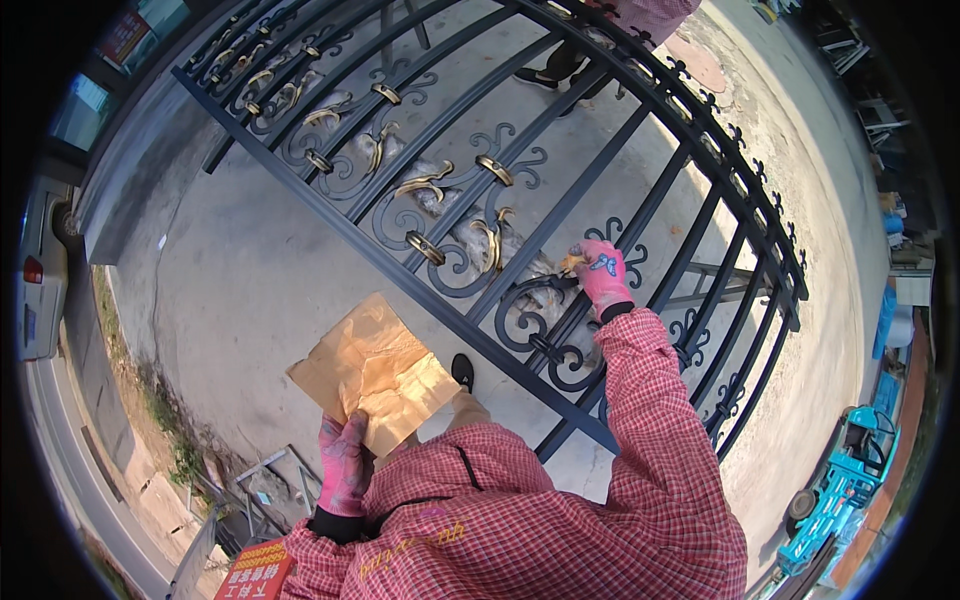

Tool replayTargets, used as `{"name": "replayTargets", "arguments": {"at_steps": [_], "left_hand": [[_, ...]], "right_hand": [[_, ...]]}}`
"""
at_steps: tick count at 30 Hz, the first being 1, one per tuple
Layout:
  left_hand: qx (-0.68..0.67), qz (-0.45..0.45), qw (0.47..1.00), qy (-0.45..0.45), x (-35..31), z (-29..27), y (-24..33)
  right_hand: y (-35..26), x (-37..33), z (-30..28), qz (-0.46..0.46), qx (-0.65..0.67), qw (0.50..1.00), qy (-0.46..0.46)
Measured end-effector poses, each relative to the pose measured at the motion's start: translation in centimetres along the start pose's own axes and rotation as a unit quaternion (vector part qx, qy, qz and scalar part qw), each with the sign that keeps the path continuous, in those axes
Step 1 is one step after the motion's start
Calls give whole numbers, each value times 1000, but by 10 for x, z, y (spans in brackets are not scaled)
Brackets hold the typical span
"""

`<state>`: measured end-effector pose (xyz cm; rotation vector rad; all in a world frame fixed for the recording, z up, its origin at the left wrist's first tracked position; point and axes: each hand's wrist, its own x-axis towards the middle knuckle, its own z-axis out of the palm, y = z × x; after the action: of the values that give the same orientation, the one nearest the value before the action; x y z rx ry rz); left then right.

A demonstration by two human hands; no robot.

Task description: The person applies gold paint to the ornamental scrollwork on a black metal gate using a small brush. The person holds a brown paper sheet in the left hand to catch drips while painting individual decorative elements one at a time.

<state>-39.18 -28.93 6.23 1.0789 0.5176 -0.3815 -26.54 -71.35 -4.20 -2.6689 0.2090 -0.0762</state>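
A piece of cardboard [375,370] smeared with shiny gold paint is gripped at its lower left edge by my left hand [345,465], in a pink glove. In front of me a dark iron fence panel [350,225] lies raised above the ground, with bars, scrolls and collars. Several of its leaf ornaments [425,182] and collars [495,170] are gold. My right hand [605,275], also pink-gloved, reaches over the panel to a scroll [540,345] still dark in colour. Its fingers are pinched together round a small tan thing, too covered to name.
Another person [650,15] in a pink checked top stands beyond the panel's far side. A trestle leg [715,272] shows under the bars. At right is a turquoise cart [840,490], at left a parked vehicle [42,270]. A metal frame [275,480] and a red sign [255,570] are at lower left.
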Motion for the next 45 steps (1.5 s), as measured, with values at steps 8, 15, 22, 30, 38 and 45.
{"name": "replayTargets", "arguments": {"at_steps": [8, 15, 22, 30, 38, 45], "left_hand": [[-21, 21, 999, 17, -4, 4, -1], [-8, 25, 1000, 11, -5, 2, -3], [3, 27, 1000, 14, -5, -4, -4], [-30, 21, 999, 38, -12, 3, 0], [-25, 21, 999, 25, -10, 2, 0], [-41, 1, 998, 38, -13, 9, 5]], "right_hand": [[5, 4, 2, -6, 22, 1000, -17], [1, 6, 7, 0, 37, 999, -27], [5, 0, 10, -17, 46, 999, 9], [-20, -17, 20, 29, 51, 998, -1], [-34, -19, 24, 34, 99, 994, 28], [-50, -33, 30, 22, 45, 997, 67]]}}
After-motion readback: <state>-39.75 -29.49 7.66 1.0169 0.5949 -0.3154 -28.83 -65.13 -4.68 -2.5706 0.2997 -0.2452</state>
